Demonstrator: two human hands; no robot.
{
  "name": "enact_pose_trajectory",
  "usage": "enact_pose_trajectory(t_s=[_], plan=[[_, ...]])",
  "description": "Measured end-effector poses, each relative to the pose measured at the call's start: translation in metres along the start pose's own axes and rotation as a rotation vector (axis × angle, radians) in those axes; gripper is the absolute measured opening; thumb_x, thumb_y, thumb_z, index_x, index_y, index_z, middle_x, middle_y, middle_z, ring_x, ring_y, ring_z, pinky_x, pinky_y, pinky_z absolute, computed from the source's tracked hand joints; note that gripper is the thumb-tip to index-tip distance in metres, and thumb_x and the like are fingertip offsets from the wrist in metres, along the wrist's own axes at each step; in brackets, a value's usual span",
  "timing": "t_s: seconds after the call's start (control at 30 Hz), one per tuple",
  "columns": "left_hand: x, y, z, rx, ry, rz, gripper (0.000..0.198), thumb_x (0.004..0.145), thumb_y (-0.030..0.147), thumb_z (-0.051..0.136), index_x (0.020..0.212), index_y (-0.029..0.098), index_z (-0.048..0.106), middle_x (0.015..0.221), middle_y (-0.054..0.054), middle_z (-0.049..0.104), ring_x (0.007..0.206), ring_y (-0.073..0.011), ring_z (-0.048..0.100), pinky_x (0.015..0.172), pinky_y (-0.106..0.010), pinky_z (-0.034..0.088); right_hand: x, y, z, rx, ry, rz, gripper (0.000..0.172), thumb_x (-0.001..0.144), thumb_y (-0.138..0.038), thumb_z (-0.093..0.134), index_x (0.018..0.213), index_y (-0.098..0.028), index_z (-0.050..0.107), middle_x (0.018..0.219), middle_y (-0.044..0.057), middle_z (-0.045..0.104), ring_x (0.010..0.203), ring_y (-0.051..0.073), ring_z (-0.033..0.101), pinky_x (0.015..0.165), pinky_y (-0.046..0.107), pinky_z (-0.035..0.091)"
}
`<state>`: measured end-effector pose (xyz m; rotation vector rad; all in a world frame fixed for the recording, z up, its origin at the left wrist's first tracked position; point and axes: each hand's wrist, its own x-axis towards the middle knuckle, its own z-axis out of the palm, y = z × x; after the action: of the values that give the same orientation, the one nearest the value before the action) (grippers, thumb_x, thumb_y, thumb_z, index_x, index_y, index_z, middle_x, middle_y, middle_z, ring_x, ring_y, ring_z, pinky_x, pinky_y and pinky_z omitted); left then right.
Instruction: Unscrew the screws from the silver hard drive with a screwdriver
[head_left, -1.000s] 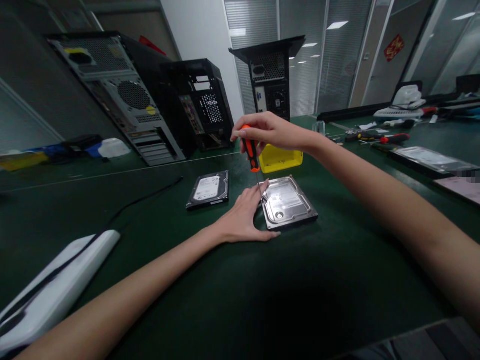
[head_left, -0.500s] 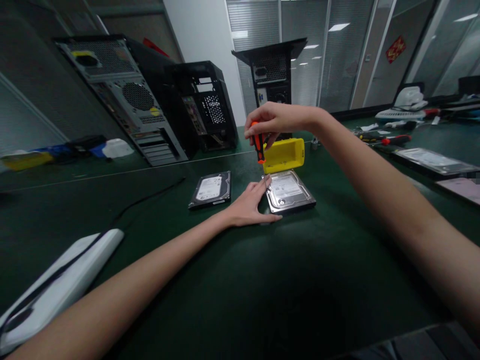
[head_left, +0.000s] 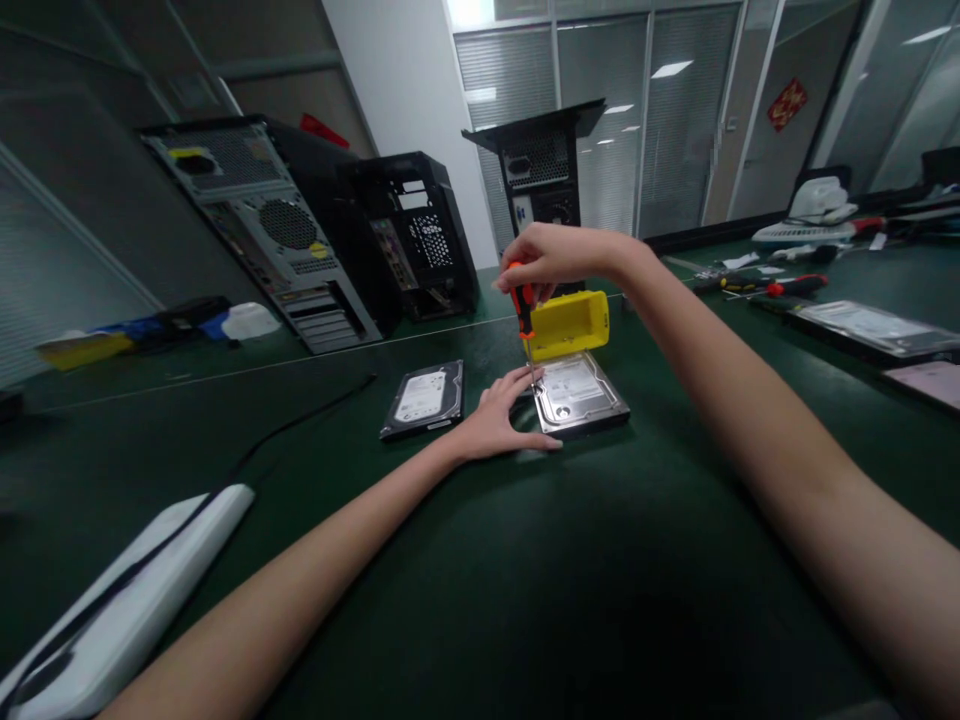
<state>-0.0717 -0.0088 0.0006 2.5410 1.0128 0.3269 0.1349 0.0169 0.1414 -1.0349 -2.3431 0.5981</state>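
A silver hard drive (head_left: pixel 577 388) lies label up on the green table. My left hand (head_left: pixel 495 420) steadies it, fingertips on its left side and thumb stretched along the near edge. Above the drive, my right hand (head_left: pixel 551 258) grips a red-and-black screwdriver (head_left: pixel 524 307) from the top. The screwdriver stands nearly upright, its thin shaft reaching the drive's left edge beside my left fingertips. Whether the tip sits in a screw is too small to tell. Directly behind the drive, a yellow open bin (head_left: pixel 568 325) rests on its side.
A second hard drive (head_left: pixel 424 398) lies left of my left hand. Computer cases (head_left: pixel 300 235) stand at the back. A white device (head_left: pixel 142 590) with a black cable is at the left front. On the right are pliers (head_left: pixel 795 286) and another drive (head_left: pixel 870 325).
The whole scene sits slightly lower in the view, as my head has tilted. Both hands keep their places at the drive, and the screwdriver stays at its left edge.
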Motion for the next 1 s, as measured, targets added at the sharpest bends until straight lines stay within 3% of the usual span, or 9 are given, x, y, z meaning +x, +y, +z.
enact_pose_trajectory(t_s=[0.23,0.47,0.67,0.8,1.0], plan=[[-0.0007,-0.0009,0.0018,-0.013,0.019,0.004,0.096,0.066,0.064,0.069,0.147,0.033,0.026,0.155,-0.009,0.020,0.140,-0.0376,0.019,0.110,-0.062,0.018,-0.0058,-0.0025,0.0033,-0.057,0.028,-0.030,0.023,0.087,-0.031,0.058,0.084,-0.009,0.064,0.075,0.007,0.065,0.067,0.010,0.062,0.056,0.018,0.048],[-0.0006,0.0007,0.0008,-0.054,0.020,0.011,0.096,0.065,0.061,0.071,0.146,0.031,0.029,0.154,-0.009,0.022,0.141,-0.0347,0.019,0.112,-0.058,0.019,-0.0039,0.0004,0.0076,-0.129,0.044,-0.114,0.023,0.086,-0.030,0.058,0.092,-0.009,0.063,0.077,0.006,0.063,0.070,0.011,0.062,0.059,0.020,0.046],[-0.0001,-0.0004,0.0014,-0.080,0.025,0.018,0.093,0.066,0.060,0.071,0.145,0.032,0.030,0.154,-0.007,0.023,0.141,-0.0334,0.020,0.113,-0.057,0.020,-0.0051,0.0021,0.0075,-0.164,0.041,-0.088,0.031,0.091,-0.034,0.049,0.083,-0.008,0.063,0.074,0.007,0.063,0.070,0.012,0.061,0.059,0.021,0.045],[0.0012,-0.0015,0.0005,-0.094,0.031,0.022,0.091,0.065,0.058,0.073,0.143,0.030,0.035,0.152,-0.008,0.028,0.140,-0.0312,0.023,0.114,-0.053,0.019,-0.0069,0.0024,0.0046,-0.134,0.001,-0.059,0.028,0.092,-0.023,0.041,0.084,-0.007,0.063,0.078,0.009,0.065,0.068,0.012,0.060,0.058,0.022,0.046],[0.0051,-0.0028,-0.0019,-0.241,0.077,0.022,0.054,0.081,0.048,0.060,0.130,0.026,0.052,0.141,-0.004,0.047,0.134,-0.0252,0.037,0.111,-0.047,0.028,-0.0074,0.0038,0.0041,-0.086,-0.011,-0.080,0.017,0.086,-0.014,0.048,0.092,-0.009,0.063,0.080,0.007,0.064,0.071,0.012,0.059,0.060,0.020,0.046]])
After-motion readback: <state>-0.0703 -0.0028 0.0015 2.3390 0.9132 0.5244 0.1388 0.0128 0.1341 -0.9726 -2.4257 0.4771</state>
